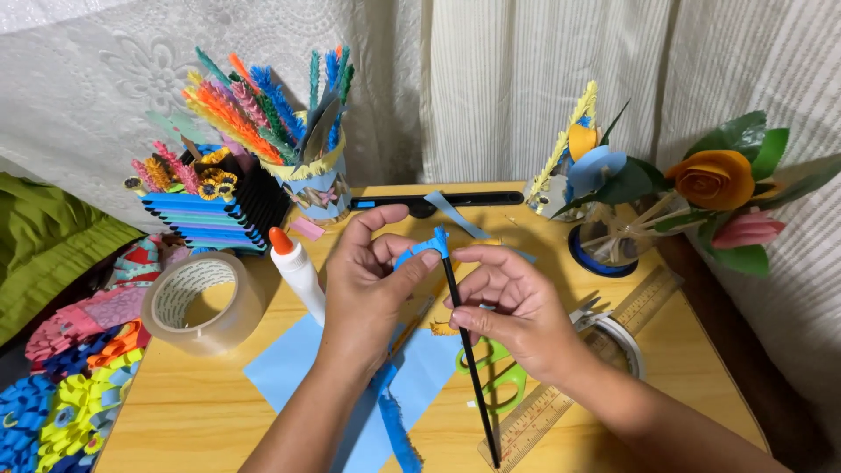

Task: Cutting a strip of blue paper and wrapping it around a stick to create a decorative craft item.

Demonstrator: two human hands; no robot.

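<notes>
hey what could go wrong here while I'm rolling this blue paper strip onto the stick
The strip is only pinched at the stick's tip between the left hand and right hand, so the coil may spring loose. The strip's long tail trails down over the blue sheet and could snag. The glue bottle stands close by the left hand; an elbow move might tip it.

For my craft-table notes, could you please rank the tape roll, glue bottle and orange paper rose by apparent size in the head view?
1. tape roll
2. glue bottle, orange paper rose: look alike; the rose is farther away, so unsure.
</notes>
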